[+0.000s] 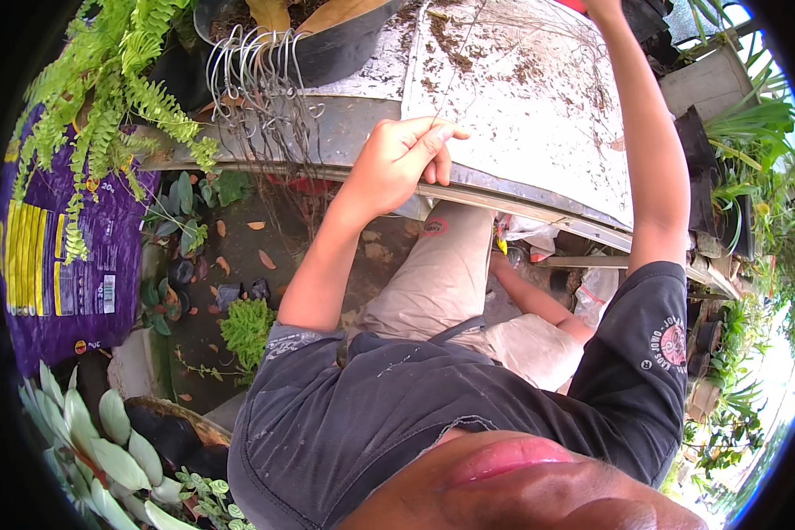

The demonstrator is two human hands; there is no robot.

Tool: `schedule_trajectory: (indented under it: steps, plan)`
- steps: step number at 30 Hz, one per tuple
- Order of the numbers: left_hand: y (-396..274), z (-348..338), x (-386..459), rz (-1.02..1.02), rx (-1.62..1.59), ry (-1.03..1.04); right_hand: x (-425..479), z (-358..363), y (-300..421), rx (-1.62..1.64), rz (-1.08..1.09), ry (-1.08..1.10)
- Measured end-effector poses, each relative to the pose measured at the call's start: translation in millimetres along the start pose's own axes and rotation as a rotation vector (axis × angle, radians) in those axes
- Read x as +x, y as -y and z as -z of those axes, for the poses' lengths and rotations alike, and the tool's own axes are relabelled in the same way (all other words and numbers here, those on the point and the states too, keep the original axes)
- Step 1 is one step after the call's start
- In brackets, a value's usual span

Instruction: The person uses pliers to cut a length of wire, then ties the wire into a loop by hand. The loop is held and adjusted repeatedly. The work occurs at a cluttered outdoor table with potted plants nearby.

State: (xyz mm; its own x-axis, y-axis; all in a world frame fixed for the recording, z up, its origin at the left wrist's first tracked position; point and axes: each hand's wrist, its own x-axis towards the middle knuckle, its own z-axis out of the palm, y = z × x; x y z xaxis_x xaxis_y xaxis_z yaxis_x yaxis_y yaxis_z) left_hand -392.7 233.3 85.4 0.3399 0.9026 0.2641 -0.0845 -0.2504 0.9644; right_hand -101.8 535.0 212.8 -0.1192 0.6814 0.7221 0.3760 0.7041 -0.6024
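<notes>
My left hand (407, 152) is above the near edge of a table, its thumb and fingers closed on a thin dark strand (460, 56), a root or a wire. The strand runs from the fingers up past the top edge of the view. Beneath it lies a white sheet (530, 132) strewn with dark soil crumbs and fine roots. My right arm reaches far forward; only part of my right hand (599, 5) shows at the top edge, beside a red thing (572, 4) cut off by the frame. Its fingers are out of sight.
Left of my left hand, bent metal wire hooks (258, 66) with dark roots hang over the table edge. Behind them stands a black pot (344, 46) with dried leaves. Fern fronds (139, 53) and a purple printed sack (79, 265) are at the left. Potted plants (735, 192) line the right.
</notes>
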Motion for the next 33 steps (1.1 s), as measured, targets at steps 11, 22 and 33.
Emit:
schedule_trajectory:
  steps: [11,22,33]
  plan:
    - [-0.9,3.2,0.6,0.033,-0.070,0.022,41.8,62.4,57.6,-0.414,0.324,-0.364]
    - [-2.3,-1.6,1.8,0.056,-0.059,-0.081,-7.9,-50.0,-97.1,-0.848,0.170,0.549]
    - [0.5,-0.7,1.6,0.096,-0.072,-0.087,6.0,-48.9,-102.8,-0.686,0.088,0.274]
